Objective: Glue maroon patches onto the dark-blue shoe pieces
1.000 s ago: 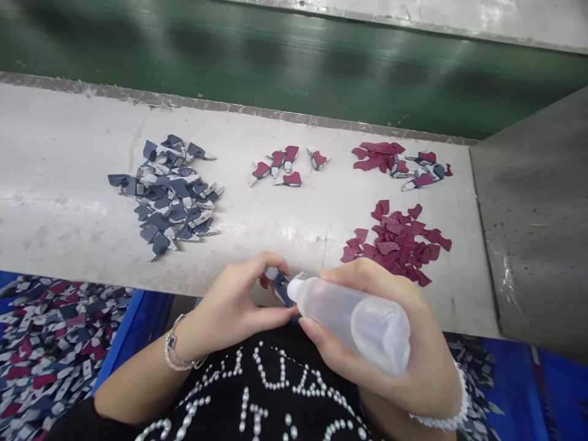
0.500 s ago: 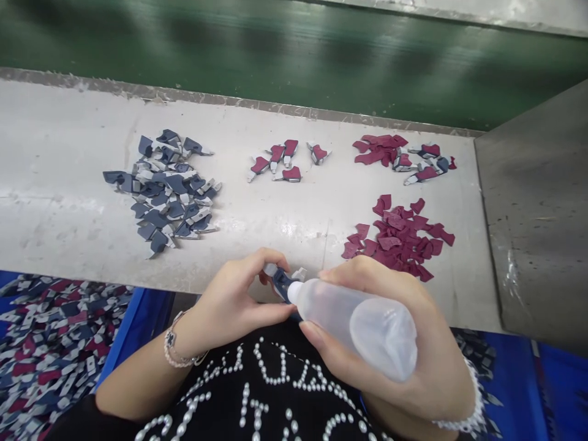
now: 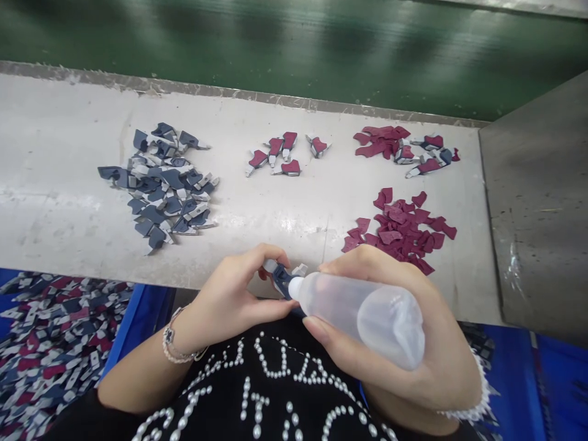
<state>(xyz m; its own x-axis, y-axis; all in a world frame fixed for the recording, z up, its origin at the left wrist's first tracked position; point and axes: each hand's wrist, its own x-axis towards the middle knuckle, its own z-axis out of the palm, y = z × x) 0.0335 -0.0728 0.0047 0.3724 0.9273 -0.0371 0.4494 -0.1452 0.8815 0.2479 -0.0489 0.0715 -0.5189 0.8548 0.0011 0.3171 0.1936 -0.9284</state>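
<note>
a person's bare hands meet at the near edge of a long, pale surface (image 3: pixel 261 214). the left hand (image 3: pixel 229 294) grasps a small dark blue and light grey piece (image 3: pixel 281 277) between thumb and fingers, while the right hand (image 3: pixel 436 343) is wrapped around a translucent, whitish plastic bottle (image 3: pixel 362 315), its narrow white tip pointed left, at the piece. whether tip and piece touch is hard to tell.

on the surface, a loose heap of dark blue and light grey pieces (image 3: pixel 160 184) lies at left. near the middle, toward the far side, sit a few pieces topped with maroon (image 3: pixel 275 147), one of them just apart from the others. at right, a spread of flat maroon cutouts (image 3: pixel 399 226) lies beyond the right hand, and a smaller pile of maroon cutouts (image 3: pixel 379 139) rests farther back, beside a cluster of assembled-looking pieces (image 3: pixel 429 160).

a green panel (image 3: pixel 275 55) runs along the back, and a grey metal wall (image 3: pixel 542 202) stands at right. below the surface at left, a blue bin (image 3: pixel 126 331) holds a mass of blue, grey and maroon pieces. the person wears a black top (image 3: pixel 271 398) lettered in white beads, with bracelets at both wrists.
</note>
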